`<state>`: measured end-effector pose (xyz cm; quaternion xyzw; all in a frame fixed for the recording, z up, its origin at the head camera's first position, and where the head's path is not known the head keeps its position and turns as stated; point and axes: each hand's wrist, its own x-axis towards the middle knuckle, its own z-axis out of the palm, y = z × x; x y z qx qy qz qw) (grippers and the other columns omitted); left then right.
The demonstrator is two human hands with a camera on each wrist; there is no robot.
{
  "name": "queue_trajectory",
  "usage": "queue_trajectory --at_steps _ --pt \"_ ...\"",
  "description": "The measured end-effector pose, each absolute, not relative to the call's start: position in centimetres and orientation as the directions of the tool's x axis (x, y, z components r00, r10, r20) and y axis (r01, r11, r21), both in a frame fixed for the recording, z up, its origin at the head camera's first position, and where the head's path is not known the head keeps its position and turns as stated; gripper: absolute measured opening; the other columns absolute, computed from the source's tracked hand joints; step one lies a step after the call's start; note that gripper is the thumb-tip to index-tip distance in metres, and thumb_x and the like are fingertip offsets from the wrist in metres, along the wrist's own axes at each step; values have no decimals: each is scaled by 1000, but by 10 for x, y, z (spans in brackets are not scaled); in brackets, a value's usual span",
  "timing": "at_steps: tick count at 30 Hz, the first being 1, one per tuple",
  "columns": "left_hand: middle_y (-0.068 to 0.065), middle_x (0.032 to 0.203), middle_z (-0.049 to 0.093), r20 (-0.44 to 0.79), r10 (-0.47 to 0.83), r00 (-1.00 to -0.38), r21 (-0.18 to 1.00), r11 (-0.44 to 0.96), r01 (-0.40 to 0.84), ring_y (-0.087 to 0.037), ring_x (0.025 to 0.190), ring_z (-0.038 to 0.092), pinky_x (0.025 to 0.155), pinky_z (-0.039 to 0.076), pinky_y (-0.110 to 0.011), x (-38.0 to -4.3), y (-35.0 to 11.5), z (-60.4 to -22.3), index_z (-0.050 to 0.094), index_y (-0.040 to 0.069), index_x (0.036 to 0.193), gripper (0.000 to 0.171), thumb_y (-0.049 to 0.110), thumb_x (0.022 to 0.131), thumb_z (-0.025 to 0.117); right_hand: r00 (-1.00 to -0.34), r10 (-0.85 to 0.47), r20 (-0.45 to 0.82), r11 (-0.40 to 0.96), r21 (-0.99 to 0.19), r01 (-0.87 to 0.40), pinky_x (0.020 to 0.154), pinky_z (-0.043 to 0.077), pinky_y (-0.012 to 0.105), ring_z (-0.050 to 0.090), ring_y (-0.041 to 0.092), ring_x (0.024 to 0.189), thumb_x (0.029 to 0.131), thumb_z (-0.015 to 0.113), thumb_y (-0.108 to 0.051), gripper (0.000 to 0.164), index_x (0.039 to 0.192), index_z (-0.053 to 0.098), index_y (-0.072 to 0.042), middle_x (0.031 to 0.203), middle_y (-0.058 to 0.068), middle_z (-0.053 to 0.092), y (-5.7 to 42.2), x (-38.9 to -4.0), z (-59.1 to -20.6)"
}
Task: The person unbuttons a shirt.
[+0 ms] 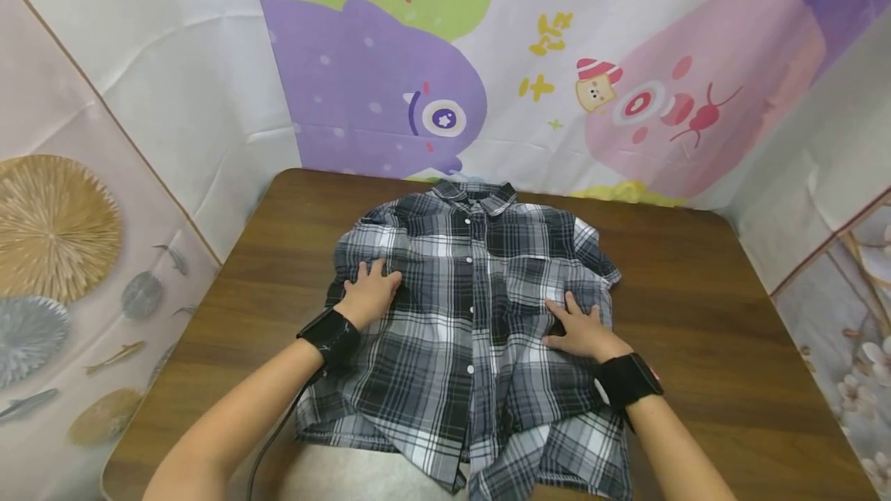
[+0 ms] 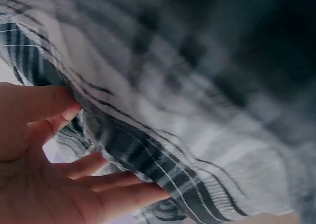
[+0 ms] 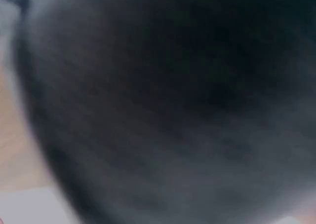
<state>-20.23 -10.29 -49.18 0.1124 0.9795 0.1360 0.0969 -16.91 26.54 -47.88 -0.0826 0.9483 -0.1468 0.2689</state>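
A black, grey and white plaid button-up shirt (image 1: 431, 331) lies front up on the table, its collar at the far side. My left hand (image 1: 371, 294) rests on the shirt's left chest area in the head view, fingers spread. In the left wrist view, the left hand's fingers (image 2: 123, 197) lie against a rumpled fold of the shirt (image 2: 173, 150). On the other side, my right hand (image 1: 581, 328) touches the cloth below the chest pocket, fingers apart. Blurred dark cloth fills most of the right wrist view, where the right hand is hidden. The shirt's lower hem is creased and uneven.
The brown wooden table (image 1: 696, 315) reaches out on both sides of the shirt. A cartoon-print curtain (image 1: 543, 114) hangs right behind its back edge. Black bands (image 1: 629, 380) circle both wrists, and a thin cable (image 1: 274, 435) runs down from the left one.
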Motion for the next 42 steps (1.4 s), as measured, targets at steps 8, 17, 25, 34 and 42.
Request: queue_trajectory --at_steps 8,17,25,34,42 --pt "-24 142 31 -77 241 -968 335 920 202 -60 129 20 85 27 -78 -206 -106 -499 46 19 119 25 12 96 47 -951 -147 -271 958 -277 -69 87 27 76 17 72 119 94 54 -25 40 129 42 -9 144 35 21 271 -170 -494" --pt "-25 141 32 -70 206 -976 317 932 175 -61 129 18 85 25 -79 -205 -104 -506 52 14 105 14 19 100 40 -993 -115 -9 979 -168 -112 80 36 73 35 72 106 88 46 -1 11 99 45 -1 131 41 39 264 -167 -510" --pt "-25 144 27 -70 261 -963 327 918 225 -64 129 10 86 21 -81 -202 -107 -505 48 21 119 22 22 97 49 -998 -36 -57 980 -198 -24 81 40 69 41 65 108 80 58 -2 36 111 46 10 133 38 39 264 -171 -504" --pt "-23 144 30 -43 262 -964 310 921 236 -64 128 16 86 23 -80 -202 -113 -504 51 15 99 14 3 91 52 -997 -31 -73 978 -210 -15 71 45 66 45 63 102 82 53 -1 29 109 46 8 131 36 42 268 -172 -500" --pt "-22 148 24 -67 286 -956 334 909 249 -61 131 10 91 19 -79 -201 -118 -508 44 16 91 22 34 93 55 -995 -32 -96 975 -222 -10 76 43 67 40 64 109 85 48 -1 29 113 45 6 134 39 36 272 -171 -502"
